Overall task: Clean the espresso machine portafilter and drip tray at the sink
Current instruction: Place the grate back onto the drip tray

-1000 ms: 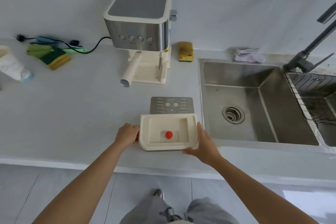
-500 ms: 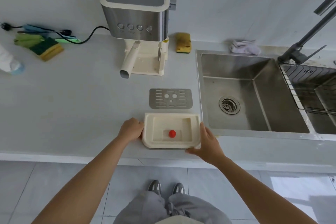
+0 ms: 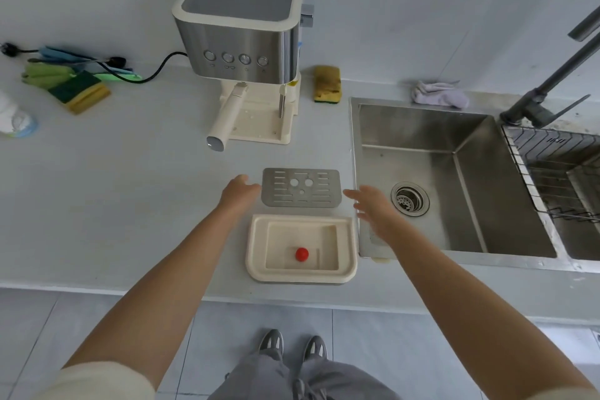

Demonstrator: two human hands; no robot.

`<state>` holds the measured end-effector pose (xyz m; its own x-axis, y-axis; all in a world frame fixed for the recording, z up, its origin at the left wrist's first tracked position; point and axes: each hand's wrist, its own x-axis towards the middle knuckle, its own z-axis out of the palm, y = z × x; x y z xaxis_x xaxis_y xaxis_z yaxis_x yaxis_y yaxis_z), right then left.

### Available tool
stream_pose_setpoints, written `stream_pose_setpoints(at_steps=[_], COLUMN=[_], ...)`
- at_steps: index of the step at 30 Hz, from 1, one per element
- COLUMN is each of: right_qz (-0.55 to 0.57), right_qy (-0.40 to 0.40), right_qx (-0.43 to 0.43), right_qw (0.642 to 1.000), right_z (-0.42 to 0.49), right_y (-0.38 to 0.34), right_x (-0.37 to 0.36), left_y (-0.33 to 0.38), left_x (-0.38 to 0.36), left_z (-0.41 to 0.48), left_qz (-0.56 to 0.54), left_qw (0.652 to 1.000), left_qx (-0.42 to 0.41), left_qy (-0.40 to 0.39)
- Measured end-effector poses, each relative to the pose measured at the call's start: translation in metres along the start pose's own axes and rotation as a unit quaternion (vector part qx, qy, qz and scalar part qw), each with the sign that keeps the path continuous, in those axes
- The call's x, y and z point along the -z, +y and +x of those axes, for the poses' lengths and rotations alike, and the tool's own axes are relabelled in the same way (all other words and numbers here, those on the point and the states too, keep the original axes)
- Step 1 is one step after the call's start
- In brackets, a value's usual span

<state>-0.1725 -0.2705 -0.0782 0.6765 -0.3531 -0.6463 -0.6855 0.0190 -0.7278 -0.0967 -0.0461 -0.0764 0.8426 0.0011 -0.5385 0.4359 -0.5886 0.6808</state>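
The cream drip tray (image 3: pixel 259 250) with a red float lies on the counter near the front edge, just left of the steel sink (image 3: pixel 422 172). Its metal grate (image 3: pixel 301 187) lies flat behind it. My left hand (image 3: pixel 238 192) hovers at the grate's left edge and my right hand (image 3: pixel 370 201) at its right, over the sink rim, fingers relaxed and holding nothing. Further back stands the espresso machine (image 3: pixel 242 26) with the portafilter (image 3: pixel 225 118) locked in, its cream handle pointing toward me.
A yellow sponge (image 3: pixel 327 84) and a lilac cloth (image 3: pixel 438 94) lie behind the sink. The dark faucet (image 3: pixel 545 94) and a wire rack (image 3: pixel 558 169) are at the right. Sponges, green gloves (image 3: pixel 42 73) and a power cord lie at the back left.
Both hands have let go of the drip tray, which now rests on the counter, and have moved forward to either side of the metal grate.
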Motion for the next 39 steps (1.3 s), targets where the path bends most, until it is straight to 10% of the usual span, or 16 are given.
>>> stream_pose_setpoints(at_steps=[25,39], right_qz=[0.006,0.06], right_qy=[0.056,-0.025], right_qx=[-0.099,-0.083], right_qw=[0.993,0.994], right_z=[0.048,0.036], right_y=[-0.025,-0.019], right_x=[-0.025,-0.017], left_y=[0.023,0.014], left_x=[-0.02,-0.013], left_z=[0.036,0.035], left_qz=[-0.161,-0.067], left_qw=[0.978,0.997], left_qx=[0.127,0.035], left_qy=[-0.043,0.016])
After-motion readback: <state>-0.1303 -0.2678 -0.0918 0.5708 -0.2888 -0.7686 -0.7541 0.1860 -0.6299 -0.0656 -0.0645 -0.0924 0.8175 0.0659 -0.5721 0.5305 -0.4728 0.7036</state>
